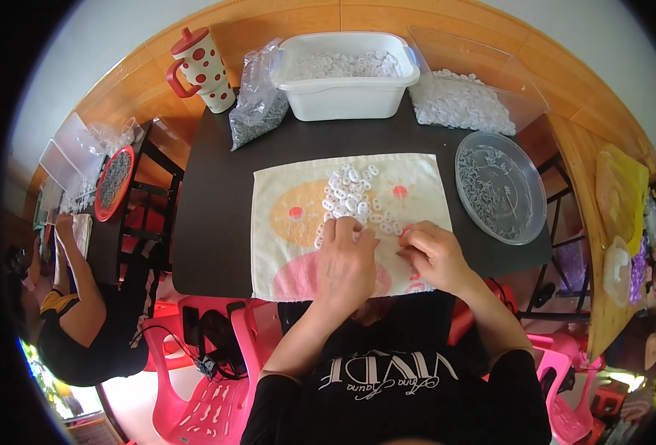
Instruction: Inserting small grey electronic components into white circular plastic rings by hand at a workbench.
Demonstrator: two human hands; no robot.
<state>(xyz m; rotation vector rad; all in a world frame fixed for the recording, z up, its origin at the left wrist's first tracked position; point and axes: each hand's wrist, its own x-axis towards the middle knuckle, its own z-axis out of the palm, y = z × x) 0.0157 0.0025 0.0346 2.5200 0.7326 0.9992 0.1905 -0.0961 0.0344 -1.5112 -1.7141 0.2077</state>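
A loose heap of small white oval plastic pieces (pixel 350 196), some showing two holes, lies on a cream towel (pixel 417 178) with an animal pattern. Over the near edge of that heap, my left hand (pixel 346 259) has its fingers curled down and drawn together; whatever is under the fingertips is hidden. My right hand (pixel 438 256) is just to the right, above the towel, thumb and fingers pinched. Anything in that pinch is too small or too covered to make out. A few white pieces lie between the two hands.
Behind the towel stand a white tub (pixel 343 96) of white pieces, a clear bin (pixel 465 104) of more, a bag (pixel 257 107) of grey screws and a spotted tumbler (pixel 202 70). A round clear tray (pixel 532 222) of screws is at right. Another person (pixel 83 311) sits left.
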